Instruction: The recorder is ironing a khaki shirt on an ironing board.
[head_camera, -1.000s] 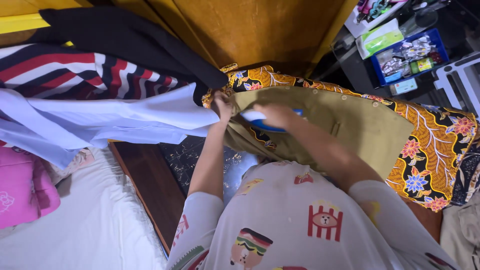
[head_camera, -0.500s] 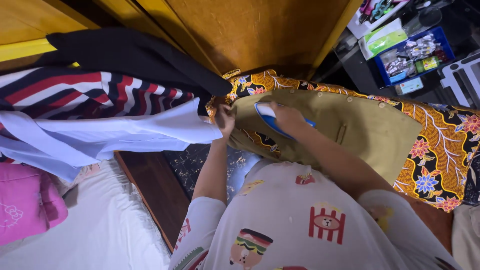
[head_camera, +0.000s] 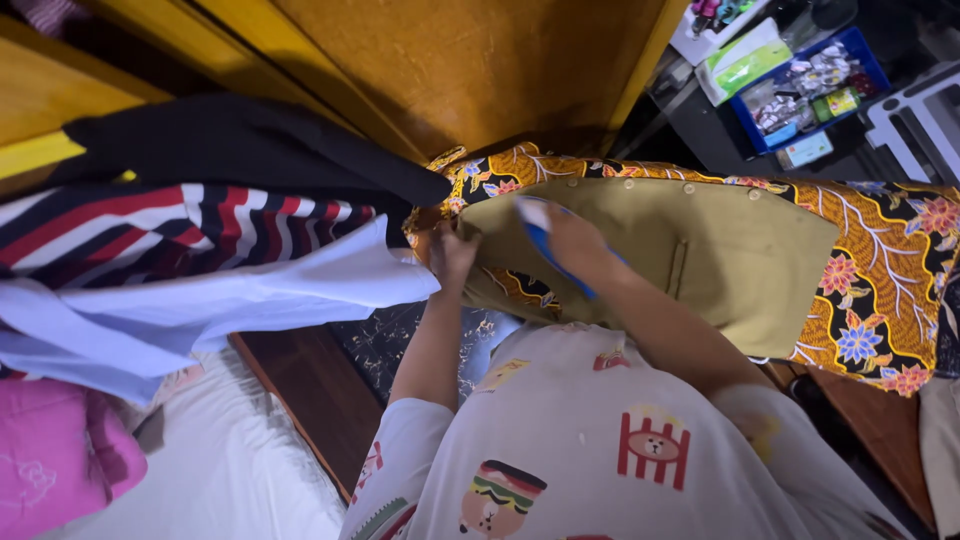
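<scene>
An olive-khaki garment (head_camera: 720, 265) with a row of buttons lies spread on an ironing surface covered in orange floral cloth (head_camera: 880, 290). My right hand (head_camera: 572, 240) grips a blue and white iron (head_camera: 538, 228) and presses it on the garment's left end. My left hand (head_camera: 450, 252) pinches the garment's left edge and holds it taut. My arms reach forward from short white printed sleeves.
A pile of clothes lies at the left: a black garment (head_camera: 250, 140), a red, white and navy striped one (head_camera: 150, 225) and a pale lilac one (head_camera: 200, 305). A pink bag (head_camera: 55, 455) sits on white bedding. Wooden cupboard doors (head_camera: 480, 60) stand behind. A blue tray of small packets (head_camera: 805, 90) is at top right.
The iron has slid a little to the left and turned more upright along the garment's left end. My left hand stays on the edge. The view has shifted slightly.
</scene>
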